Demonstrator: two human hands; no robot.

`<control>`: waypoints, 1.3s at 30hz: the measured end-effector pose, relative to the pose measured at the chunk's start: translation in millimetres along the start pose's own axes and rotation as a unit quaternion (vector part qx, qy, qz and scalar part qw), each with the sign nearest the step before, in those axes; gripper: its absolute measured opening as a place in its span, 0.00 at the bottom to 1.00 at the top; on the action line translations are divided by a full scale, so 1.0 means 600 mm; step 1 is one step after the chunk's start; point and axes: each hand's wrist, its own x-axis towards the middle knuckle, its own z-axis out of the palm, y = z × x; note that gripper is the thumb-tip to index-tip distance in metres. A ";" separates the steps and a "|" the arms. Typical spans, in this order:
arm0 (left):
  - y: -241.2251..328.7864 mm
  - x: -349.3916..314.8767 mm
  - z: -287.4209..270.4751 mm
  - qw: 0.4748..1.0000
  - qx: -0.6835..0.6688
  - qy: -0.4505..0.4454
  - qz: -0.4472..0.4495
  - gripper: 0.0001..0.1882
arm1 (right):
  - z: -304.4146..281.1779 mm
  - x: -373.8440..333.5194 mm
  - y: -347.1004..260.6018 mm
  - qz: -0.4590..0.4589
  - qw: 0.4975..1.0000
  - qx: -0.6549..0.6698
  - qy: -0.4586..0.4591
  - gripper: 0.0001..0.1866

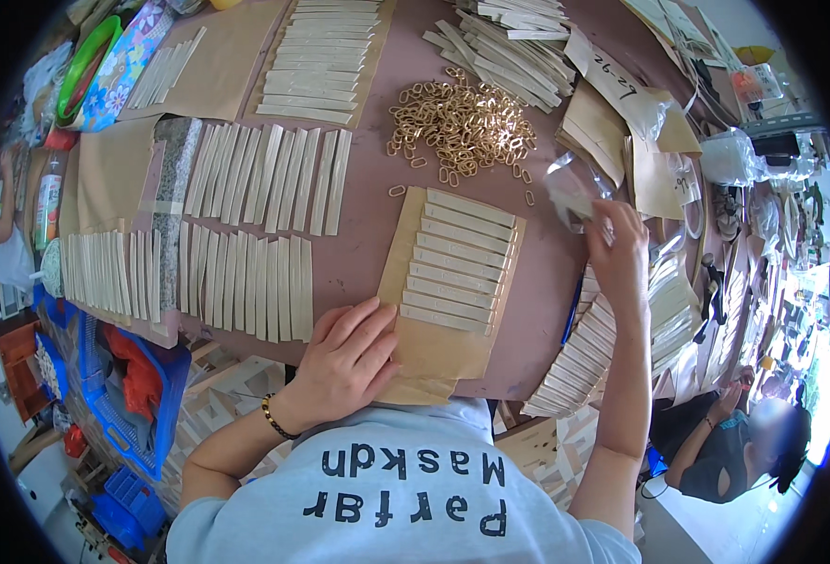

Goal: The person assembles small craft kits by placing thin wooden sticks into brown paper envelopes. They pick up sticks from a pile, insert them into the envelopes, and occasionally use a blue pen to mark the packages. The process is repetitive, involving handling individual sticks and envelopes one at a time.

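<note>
The left hand [349,362] is lying flat, fingers extended, on a brown paper sheet [443,352] bearing flat cream strips [457,263] at centre. The right hand [612,230], right of centre, is showing curled fingers at a clear plastic wrapper [567,190]; its grip I cannot tell. The pale-blue-shirted torso [387,484], nudging the sheet near the mauve-brown surface's [542,282] lower edge, could be skewing strips. Bare room is flanking the sheet; gold oval rings [476,127] are crowding above.

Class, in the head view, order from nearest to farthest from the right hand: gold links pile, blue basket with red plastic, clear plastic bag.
1. Clear plastic bag: just left of the right hand.
2. Gold links pile: farther left, upper middle.
3. Blue basket with red plastic: far lower left.
</note>
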 end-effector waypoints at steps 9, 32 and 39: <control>0.025 0.076 0.002 0.896 -0.442 0.013 -0.043 0.31 | -0.031 -0.010 -0.103 0.022 0.977 0.170 0.126 0.16; 0.025 0.076 0.014 0.746 -0.637 0.059 -0.187 0.16 | -0.016 -0.109 -0.236 0.047 0.899 0.404 -0.163 0.09; 0.000 0.015 -0.061 0.824 -0.529 -0.017 -0.202 0.08 | -0.026 -0.149 -0.209 0.159 0.795 0.529 -0.251 0.06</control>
